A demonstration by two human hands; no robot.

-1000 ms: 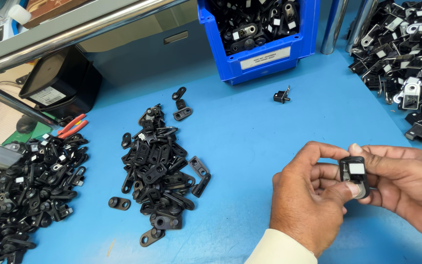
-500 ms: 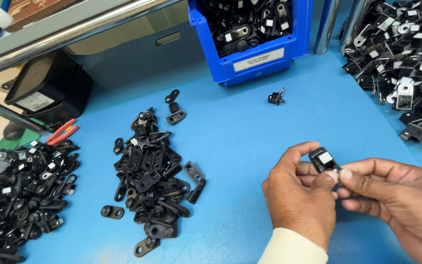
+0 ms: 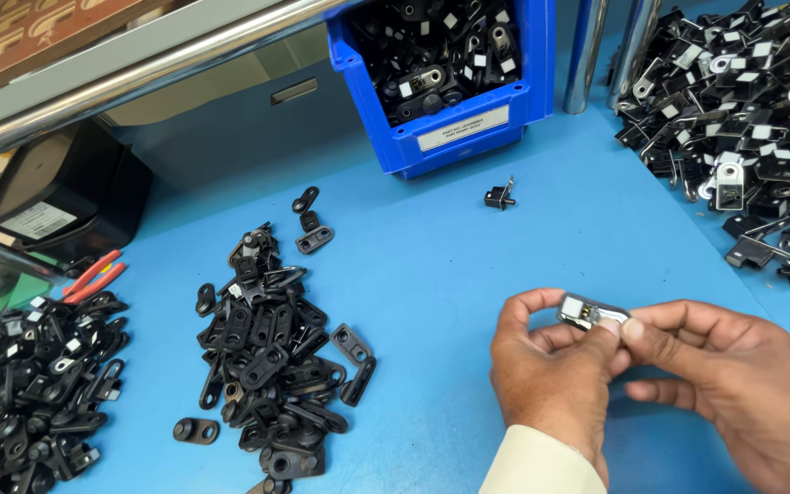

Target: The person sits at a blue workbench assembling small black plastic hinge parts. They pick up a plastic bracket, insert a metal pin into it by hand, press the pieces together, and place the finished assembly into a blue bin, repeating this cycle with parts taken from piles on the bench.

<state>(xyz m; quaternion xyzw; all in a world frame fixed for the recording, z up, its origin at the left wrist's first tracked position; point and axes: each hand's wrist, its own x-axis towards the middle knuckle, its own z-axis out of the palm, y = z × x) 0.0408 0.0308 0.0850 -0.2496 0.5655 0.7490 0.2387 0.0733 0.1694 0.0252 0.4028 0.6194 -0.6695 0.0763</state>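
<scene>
Both hands meet over the blue table at the lower right. My left hand and my right hand together pinch one small black bracket part with a white sticker on it, held flat between thumbs and fingertips. A cream sleeve covers my left wrist. A heap of flat black plates lies to the left of my hands.
A blue bin of black parts stands at the back. A large pile of stickered brackets fills the right. Another black pile lies at the far left, near red-handled pliers. One lone part sits mid-table.
The part in my fingers has turned from upright to lying flat, and both hands shifted slightly left and up in view.
</scene>
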